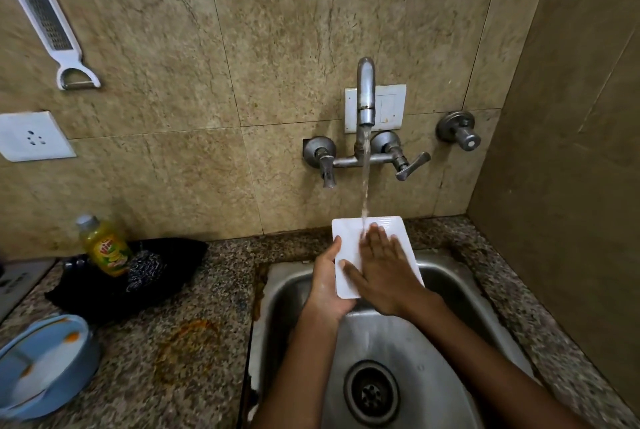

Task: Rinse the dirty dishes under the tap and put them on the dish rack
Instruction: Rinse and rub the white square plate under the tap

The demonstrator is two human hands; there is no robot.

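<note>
1. Over the dented stainless steel sink (398, 335), nearest us, the left hand (327, 284) grips the white rectangular plate (349, 255) by its left edge, fingers curled underneath.
2. Right hand (384, 272) lies flat, fingers straight, rubbing the glossy face.
3. Wet, smooth plate held one-sided: it could slip and clatter into the basin.
4. Beyond, the dull metal tap (366, 96) pours a thin stream onto the plate's far edge.

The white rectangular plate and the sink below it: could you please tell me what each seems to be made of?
Plate: smooth, opaque white, thin with rounded corners; likely melamine or plastic, though glazed ceramic is possible. Sink: brushed grey metal with dull reflections, probably stainless steel.
</note>
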